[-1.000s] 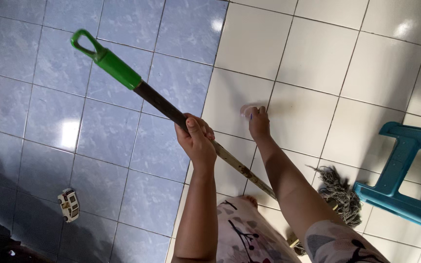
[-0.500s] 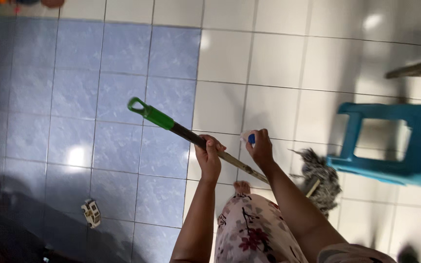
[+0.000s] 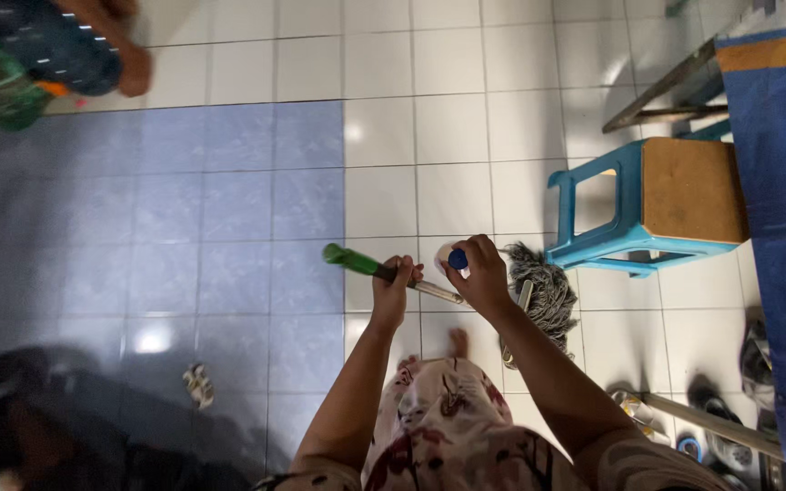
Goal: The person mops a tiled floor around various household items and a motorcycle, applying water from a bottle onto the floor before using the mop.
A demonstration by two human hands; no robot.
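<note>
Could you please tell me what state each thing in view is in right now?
Left hand: closed around the mop handle.
Right hand: holding a small white and blue object, kind unclear.
Mop handle: tilted, green end raised.
Mop head: resting on the white tiles beside the stool.
Blue stool: upright, a brown pad on its seat.
Toy car: lying on the blue tiles, apart from both hands.

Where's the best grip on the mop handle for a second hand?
Probably the bare shaft of the mop handle just below the left hand, coming from above. It lies tilted, green end up and mop head on the floor, and that stretch is exposed. The right hand already holds a small white bottle.
</note>
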